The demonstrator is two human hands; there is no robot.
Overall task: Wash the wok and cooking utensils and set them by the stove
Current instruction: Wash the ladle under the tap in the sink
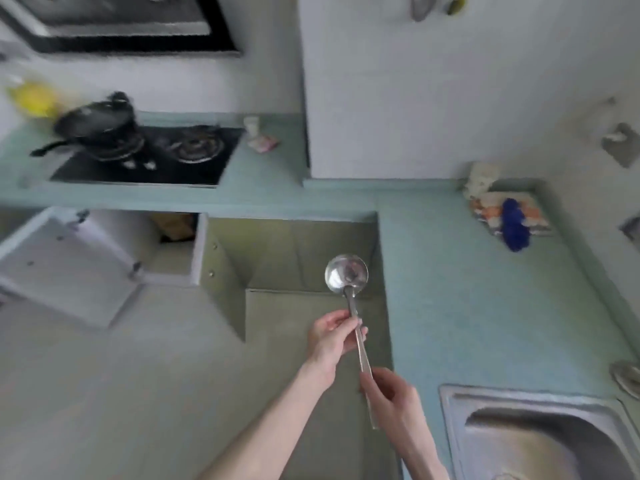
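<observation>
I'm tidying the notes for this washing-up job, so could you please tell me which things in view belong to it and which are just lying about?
Part of the job:
ladle, held by left hand and right hand
wok
stove
sink

Lying about:
blue brush
patterned cloth
yellow bottle
open cabinet door

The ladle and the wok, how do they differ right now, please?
The ladle is shiny bare metal; the wok is black. The ladle is held in the air by the left hand and right hand; the wok sits on the stove. Both have long handles.
</observation>
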